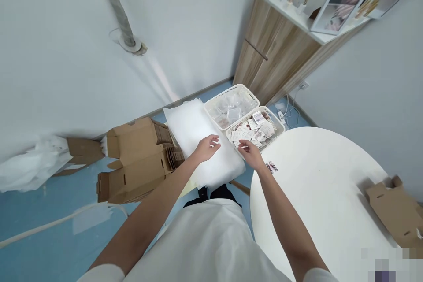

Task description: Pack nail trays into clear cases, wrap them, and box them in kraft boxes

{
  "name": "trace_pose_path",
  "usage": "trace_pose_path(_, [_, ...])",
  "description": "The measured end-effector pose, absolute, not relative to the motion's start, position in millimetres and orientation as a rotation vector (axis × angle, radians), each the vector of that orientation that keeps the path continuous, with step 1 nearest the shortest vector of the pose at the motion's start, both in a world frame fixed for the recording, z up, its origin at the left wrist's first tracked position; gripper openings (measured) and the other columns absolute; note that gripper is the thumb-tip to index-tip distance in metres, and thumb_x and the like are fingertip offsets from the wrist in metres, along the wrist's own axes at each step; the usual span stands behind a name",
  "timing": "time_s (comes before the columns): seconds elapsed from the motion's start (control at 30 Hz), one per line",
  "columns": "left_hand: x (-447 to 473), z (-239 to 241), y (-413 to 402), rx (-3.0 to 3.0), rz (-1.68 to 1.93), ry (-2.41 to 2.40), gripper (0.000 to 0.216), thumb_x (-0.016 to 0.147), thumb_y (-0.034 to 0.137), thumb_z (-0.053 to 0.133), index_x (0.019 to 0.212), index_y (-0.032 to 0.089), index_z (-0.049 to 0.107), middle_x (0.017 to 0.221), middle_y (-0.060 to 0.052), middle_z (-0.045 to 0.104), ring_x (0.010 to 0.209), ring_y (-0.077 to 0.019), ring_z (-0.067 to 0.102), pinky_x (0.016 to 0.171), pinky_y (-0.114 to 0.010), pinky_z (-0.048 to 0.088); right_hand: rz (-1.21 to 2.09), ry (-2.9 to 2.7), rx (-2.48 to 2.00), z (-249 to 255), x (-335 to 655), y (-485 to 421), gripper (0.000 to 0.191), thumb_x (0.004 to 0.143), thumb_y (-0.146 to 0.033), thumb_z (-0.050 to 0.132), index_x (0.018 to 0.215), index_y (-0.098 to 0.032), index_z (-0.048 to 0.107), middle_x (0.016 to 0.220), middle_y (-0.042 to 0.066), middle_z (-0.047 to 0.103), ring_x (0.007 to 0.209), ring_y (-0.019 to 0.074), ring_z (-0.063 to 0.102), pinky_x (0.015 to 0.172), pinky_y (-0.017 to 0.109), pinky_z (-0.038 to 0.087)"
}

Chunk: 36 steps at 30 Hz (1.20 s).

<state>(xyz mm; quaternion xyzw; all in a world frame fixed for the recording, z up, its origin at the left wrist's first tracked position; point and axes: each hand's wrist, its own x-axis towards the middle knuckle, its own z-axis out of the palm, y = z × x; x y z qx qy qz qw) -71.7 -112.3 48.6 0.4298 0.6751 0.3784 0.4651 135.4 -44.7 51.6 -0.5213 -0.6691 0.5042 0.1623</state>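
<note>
My left hand [208, 147] hovers over a stack of white foam sheets [190, 125], fingers curved and apart, with nothing visible in it. Near the front edge of a white basket [280, 135] is my right hand [248, 151], its fingers loosely bent and holding nothing I can see. Many small printed cards [256, 130] lie in that basket. Just behind it stands a second white basket [209, 106] with clear plastic bags and packets [233, 105] inside. Whether the right fingertips touch the cards or the basket rim, I cannot tell.
A round white table [317, 185] stands at right, bearing small dark beads [271, 167] and a folded cardboard box [395, 211]. Flattened cardboard boxes [139, 158] lie at left. A wooden cabinet [274, 44] and a power strip with cables [282, 115] are behind the baskets.
</note>
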Motion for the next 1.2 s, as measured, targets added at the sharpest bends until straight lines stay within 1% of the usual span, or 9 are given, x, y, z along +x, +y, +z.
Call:
trace_pose_path(0.2, [-75.6, 33.6, -21.1, 0.848, 0.993, 1.645, 0.049, 0.068, 0.023, 0.063, 0.114, 0.017, 0.051, 0.118, -0.012, 0.055, 0.106, -0.0214, 0.053, 0.09, -0.034, 0.041, 1.252, -1.986, -1.518, 39.5, 111.4, 44.9, 0.036, 0.074, -0.03, 0.048, 0.107, -0.02, 0.055, 0.099, 0.006, 0.061, 0.081, 0.0175, 0.057, 0.077, 0.036, 0.045])
trace_pose_path(0.33, [-72.0, 16.1, 25.0, 0.673, 0.992, 1.667, 0.061, 0.064, 0.016, 0.063, 0.122, 0.016, 0.045, 0.129, -0.013, 0.045, 0.114, -0.0216, 0.047, 0.091, -0.031, 0.039, 1.179, -2.089, -1.505, 26.0, 90.7, 82.0, 0.047, 0.072, -0.018, 0.043, 0.119, -0.015, 0.048, 0.116, 0.011, 0.053, 0.094, 0.0206, 0.055, 0.088, 0.039, 0.041])
trace_pose_path(0.43, [-69.9, 5.0, 43.6, 0.624, 0.909, 1.707, 0.065, 0.064, 0.015, 0.06, 0.126, 0.014, 0.041, 0.123, -0.014, 0.05, 0.104, -0.0211, 0.054, 0.081, -0.029, 0.043, 1.218, -2.147, -1.543, 17.4, 77.8, 96.1, 0.057, 0.068, -0.015, 0.044, 0.125, -0.01, 0.041, 0.119, 0.015, 0.05, 0.103, 0.0241, 0.051, 0.093, 0.042, 0.038])
trace_pose_path(0.53, [-68.2, -5.3, 53.0, 0.628, 0.804, 1.74, 0.067, 0.065, 0.015, 0.058, 0.128, 0.012, 0.039, 0.1, -0.011, 0.061, 0.082, -0.0188, 0.06, 0.071, -0.028, 0.045, 1.321, -2.146, -1.603, 13.0, 71.1, 104.1, 0.062, 0.068, -0.017, 0.046, 0.128, -0.008, 0.036, 0.115, 0.015, 0.053, 0.107, 0.0261, 0.049, 0.094, 0.043, 0.036])
trace_pose_path(0.67, [-65.0, -18.0, 56.8, 0.669, 0.842, 1.703, 0.059, 0.062, 0.01, 0.059, 0.119, 0.012, 0.048, 0.088, -0.008, 0.064, 0.074, -0.0165, 0.059, 0.068, -0.026, 0.043, 1.38, -2.109, -1.661, 10.8, 70.5, 109.3, 0.061, 0.068, -0.019, 0.048, 0.127, -0.011, 0.038, 0.105, 0.013, 0.058, 0.101, 0.0272, 0.053, 0.093, 0.045, 0.037])
trace_pose_path(0.8, [-62.3, -20.5, 53.9, 0.7, 0.888, 1.72, 0.06, 0.06, 0.009, 0.059, 0.119, 0.014, 0.048, 0.107, -0.01, 0.059, 0.075, -0.0145, 0.057, 0.072, -0.027, 0.043, 1.453, -2.019, -1.654, 7.9, 74.8, 106.7, 0.059, 0.067, -0.02, 0.05, 0.126, -0.014, 0.041, 0.09, 0.008, 0.063, 0.082, 0.0238, 0.059, 0.083, 0.044, 0.043])
trace_pose_path(0.9, [-61.2, -11.2, 49.8, 0.697, 0.934, 1.727, 0.066, 0.061, 0.01, 0.057, 0.126, 0.015, 0.041, 0.124, -0.012, 0.048, 0.077, -0.0127, 0.056, 0.074, -0.028, 0.044, 1.452, -1.859, -1.564, 8.2, 77.6, 100.8, 0.057, 0.068, -0.022, 0.051, 0.124, -0.017, 0.042, 0.097, 0.007, 0.062, 0.071, 0.0182, 0.058, 0.075, 0.038, 0.046])
trace_pose_path(1.03, [-59.5, 11.3, 38.3, 0.721, 1.081, 1.736, 0.064, 0.063, 0.01, 0.056, 0.125, 0.018, 0.041, 0.128, -0.011, 0.044, 0.087, -0.0136, 0.054, 0.078, -0.028, 0.043, 1.33, -1.668, -1.425, 19.1, 78.6, 88.7, 0.051, 0.07, -0.023, 0.051, 0.12, -0.019, 0.045, 0.115, 0.009, 0.054, 0.073, 0.0141, 0.056, 0.07, 0.032, 0.047])
trace_pose_path(1.2, [-55.2, 39.1, -2.1, 0.765, 1.233, 1.767, 0.053, 0.065, 0.012, 0.057, 0.117, 0.02, 0.05, 0.114, -0.008, 0.056, 0.097, -0.0178, 0.051, 0.077, -0.03, 0.042, 1.264, -1.582, -1.367, 44.2, 82.2, 53.3, 0.042, 0.072, -0.027, 0.052, 0.113, -0.019, 0.052, 0.104, 0.008, 0.058, 0.079, 0.0144, 0.054, 0.068, 0.03, 0.046])
